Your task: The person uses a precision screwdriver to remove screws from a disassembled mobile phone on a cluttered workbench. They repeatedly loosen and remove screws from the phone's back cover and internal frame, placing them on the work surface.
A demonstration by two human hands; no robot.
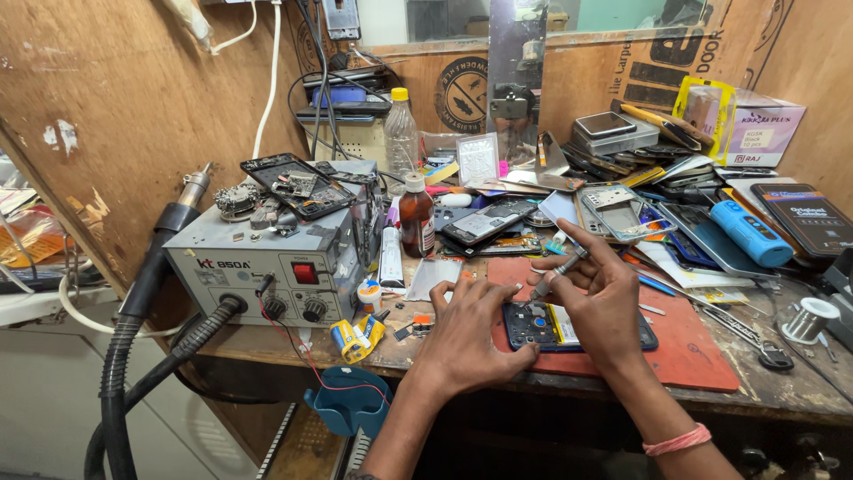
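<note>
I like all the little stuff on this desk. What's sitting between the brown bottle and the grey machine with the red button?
In the head view, a white tube stands between the brown bottle and the grey machine.

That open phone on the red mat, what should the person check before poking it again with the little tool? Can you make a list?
1. Opened phone lies flat on the red mat: ok.
2. Left hand presses on the phone's left end, steadying it: ok.
3. Right hand grips the thin tool: ok.
4. Tool tip is on the right spot inside the phone: cannot tell, too small.
5. Brown bottle stands upright, apart from the hands: ok.
6. Bench around the mat is free of clutter: not ok, phones and parts crowd it.
</note>
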